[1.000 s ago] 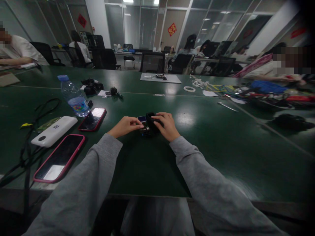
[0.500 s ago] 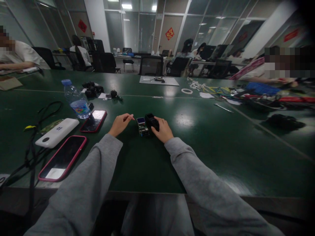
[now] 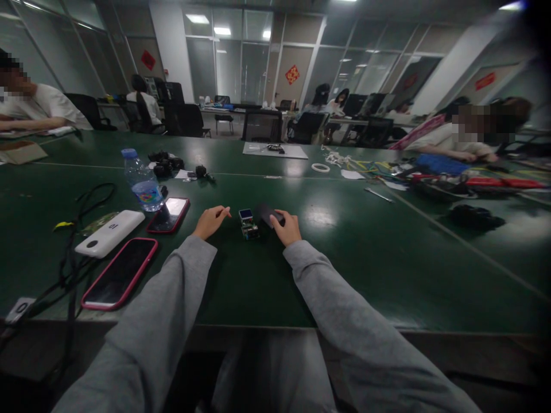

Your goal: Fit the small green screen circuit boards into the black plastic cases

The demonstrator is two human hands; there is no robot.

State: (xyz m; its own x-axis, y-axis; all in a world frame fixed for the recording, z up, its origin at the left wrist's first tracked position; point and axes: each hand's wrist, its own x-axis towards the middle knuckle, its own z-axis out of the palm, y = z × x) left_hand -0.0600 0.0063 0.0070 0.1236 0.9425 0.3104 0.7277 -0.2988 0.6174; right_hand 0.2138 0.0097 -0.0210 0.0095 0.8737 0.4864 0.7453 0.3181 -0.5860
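Note:
My right hand (image 3: 287, 227) grips a black box-shaped case (image 3: 268, 214) at its right side, thumb in front. The case is tilted, with a smooth dark face towards me. Just left of it on the green table (image 3: 258, 287) stands a small circuit board assembly (image 3: 248, 225) with a little dark-blue screen on top; neither hand appears to hold it. My left hand (image 3: 212, 222) hovers or rests to the left of the board, a short gap away. Its fingers are loosely bent, and I see nothing held in them.
To the left lie a red-edged phone (image 3: 169, 215), a white power bank (image 3: 111, 234), a pink-cased phone (image 3: 121, 273), black cables (image 3: 71, 269) and a plastic bottle (image 3: 144, 183). Wires and a blue item (image 3: 443, 164) lie at the right, near a seated person (image 3: 447, 137).
The black case has turned in my right hand, from an open-looking side to a smooth face. My left hand has drawn slightly away from the board. The camera view has shifted a little.

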